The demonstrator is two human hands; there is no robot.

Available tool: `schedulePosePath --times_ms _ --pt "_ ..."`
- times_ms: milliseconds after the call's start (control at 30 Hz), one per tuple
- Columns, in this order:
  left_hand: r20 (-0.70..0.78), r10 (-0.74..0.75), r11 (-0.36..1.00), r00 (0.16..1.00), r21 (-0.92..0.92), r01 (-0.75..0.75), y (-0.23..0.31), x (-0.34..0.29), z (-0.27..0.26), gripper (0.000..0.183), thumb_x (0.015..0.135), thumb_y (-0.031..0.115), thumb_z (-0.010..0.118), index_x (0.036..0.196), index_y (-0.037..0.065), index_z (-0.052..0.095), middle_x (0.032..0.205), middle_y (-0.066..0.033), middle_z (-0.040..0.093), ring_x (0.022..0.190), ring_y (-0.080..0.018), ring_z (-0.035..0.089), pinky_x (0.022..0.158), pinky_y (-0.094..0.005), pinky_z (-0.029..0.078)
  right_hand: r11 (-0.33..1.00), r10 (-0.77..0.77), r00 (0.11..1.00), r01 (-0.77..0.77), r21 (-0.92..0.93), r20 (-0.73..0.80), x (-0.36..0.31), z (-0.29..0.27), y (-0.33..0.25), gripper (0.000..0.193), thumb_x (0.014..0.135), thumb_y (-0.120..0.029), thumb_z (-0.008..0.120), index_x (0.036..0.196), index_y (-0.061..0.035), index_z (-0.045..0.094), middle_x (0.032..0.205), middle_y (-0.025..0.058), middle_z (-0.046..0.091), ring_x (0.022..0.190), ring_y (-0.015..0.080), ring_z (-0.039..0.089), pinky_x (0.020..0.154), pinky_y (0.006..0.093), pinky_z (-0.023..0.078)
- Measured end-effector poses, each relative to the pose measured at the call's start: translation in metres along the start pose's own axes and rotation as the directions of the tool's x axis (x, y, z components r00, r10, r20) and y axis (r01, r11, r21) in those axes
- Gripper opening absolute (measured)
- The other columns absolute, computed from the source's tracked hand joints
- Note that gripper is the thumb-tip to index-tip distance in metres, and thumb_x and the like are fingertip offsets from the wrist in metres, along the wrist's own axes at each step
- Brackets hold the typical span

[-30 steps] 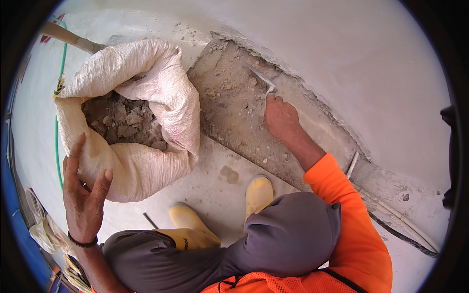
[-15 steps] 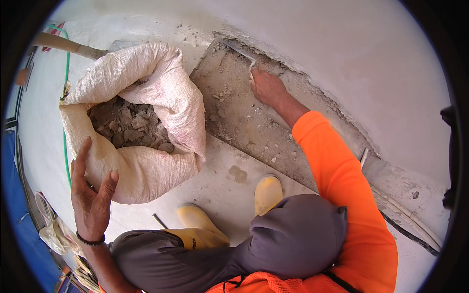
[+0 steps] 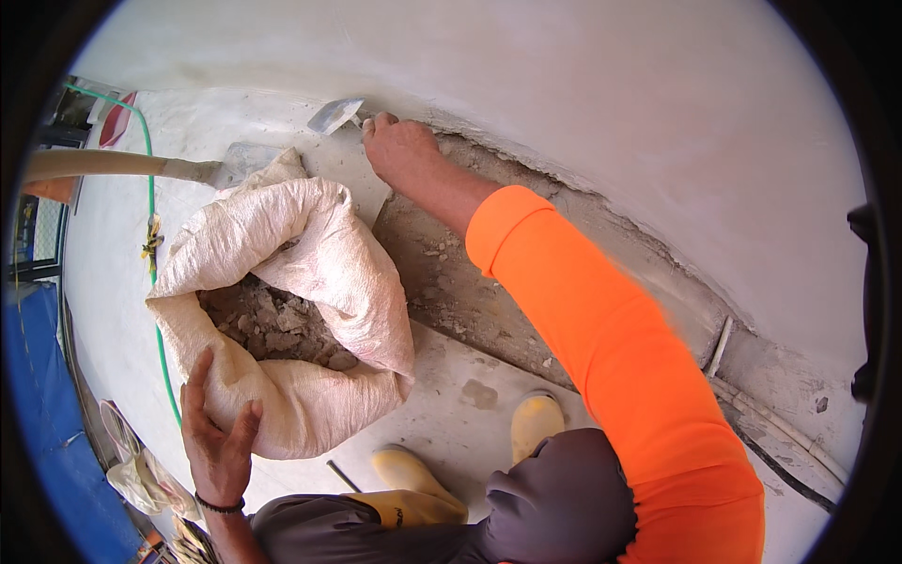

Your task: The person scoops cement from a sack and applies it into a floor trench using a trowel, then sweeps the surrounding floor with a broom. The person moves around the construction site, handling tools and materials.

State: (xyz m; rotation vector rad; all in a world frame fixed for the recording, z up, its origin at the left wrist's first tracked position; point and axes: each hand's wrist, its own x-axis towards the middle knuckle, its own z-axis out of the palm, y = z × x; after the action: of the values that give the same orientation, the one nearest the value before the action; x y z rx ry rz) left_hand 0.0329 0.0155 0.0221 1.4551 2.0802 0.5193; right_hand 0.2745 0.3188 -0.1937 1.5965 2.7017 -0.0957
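The right hand's [image 3: 399, 146] grip is closed round the handle of a trowel [image 3: 335, 116], its blade near the wall [image 3: 658, 113], beyond the far-left corner of the floor's [image 3: 443, 362] recess [image 3: 474, 305]. The left hand [image 3: 221, 451], grip wide, lies against the near-left side of the sack [image 3: 324, 414]; uneven pressure there could slump the soft rim, spilling rubble [image 3: 274, 324].

Small lettering [image 3: 398, 516] on one boot [image 3: 434, 509] seems unreadable.
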Motion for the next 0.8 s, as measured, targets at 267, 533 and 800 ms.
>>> schedulePosePath --times_ms 267,533,800 --pt "-0.023 -0.031 0.999 0.999 -0.046 0.029 -0.011 -0.006 -0.006 0.077 0.085 0.014 0.082 0.154 0.002 0.049 0.145 -0.0196 0.057 0.132 -0.0324 0.057 0.114 -0.0446 0.045 0.998 0.051 0.986 -0.043 -0.053 0.160 -0.133 -0.017 0.007 0.058 0.091 -0.008 0.067 0.145 0.0049 0.052 0.108 0.0220 0.068 0.087 0.0335 0.076 0.073 0.0424 0.064" --pt "0.011 0.041 0.999 0.999 -0.009 -0.041 -0.003 0.004 0.003 0.078 0.086 0.015 0.081 0.155 0.001 0.048 0.148 -0.0198 0.056 0.133 -0.0313 0.056 0.115 -0.0434 0.044 0.863 0.329 0.931 -0.364 0.349 0.157 -0.256 0.030 0.036 0.060 0.099 -0.016 0.061 0.152 0.0045 0.040 0.111 0.0263 0.062 0.086 0.0430 0.071 0.074 0.0533 0.059" --pt "-0.035 0.064 0.998 0.997 0.018 -0.063 -0.010 -0.017 -0.015 0.073 0.088 0.004 0.075 0.155 0.000 0.047 0.149 -0.0198 0.055 0.133 -0.0299 0.057 0.114 -0.0418 0.046 0.846 0.048 0.886 -0.281 0.452 0.461 -0.278 0.065 -0.024 0.050 0.102 -0.023 0.060 0.143 0.0017 0.045 0.113 0.0285 0.061 0.097 0.0483 0.069 0.085 0.0555 0.058"
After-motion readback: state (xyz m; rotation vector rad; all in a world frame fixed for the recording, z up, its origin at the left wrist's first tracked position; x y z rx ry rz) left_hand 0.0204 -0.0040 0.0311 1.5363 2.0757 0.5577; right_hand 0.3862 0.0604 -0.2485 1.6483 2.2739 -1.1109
